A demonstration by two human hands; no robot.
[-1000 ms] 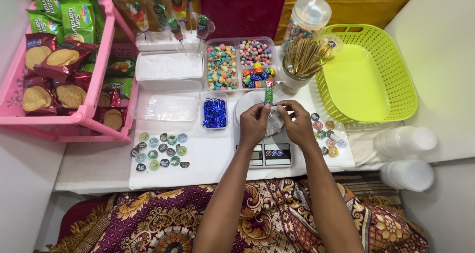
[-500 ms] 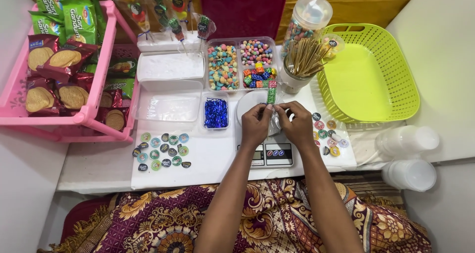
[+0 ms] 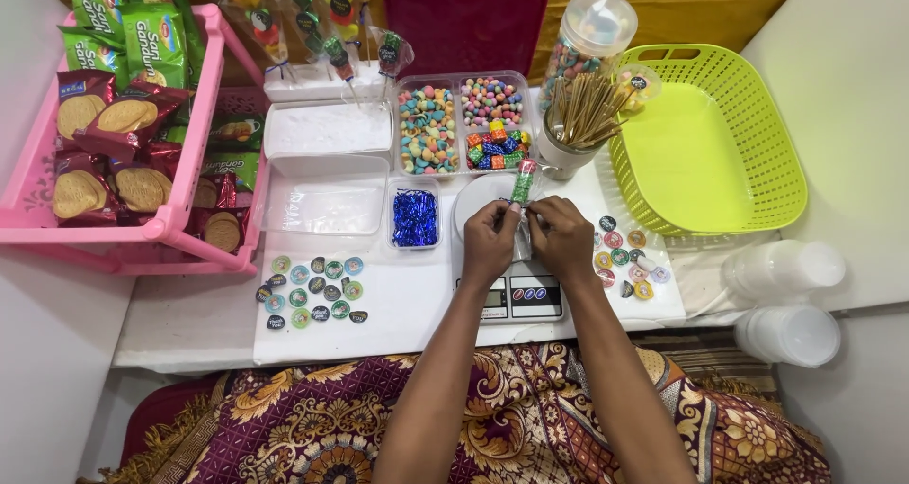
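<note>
Both hands are working over the scale (image 3: 516,290), at 6 o'clock of the candy tray (image 3: 461,122). The left hand (image 3: 490,242) and the right hand (image 3: 561,239) are both pinching shut around the neck of a small clear bag (image 3: 523,230), with a candy skewer (image 3: 522,182) sticking out of it toward 12 o'clock. The fingertips are almost touching each other at the gather. To do this well, the pinch should probably be staying tight and low on the stick while the film is being gathered evenly, so the candy is not slipping out. The blue ties (image 3: 413,217) are lying at 9 o'clock of the hands, and the stickers (image 3: 626,257) just at 3 o'clock, both within easy reach.
</note>
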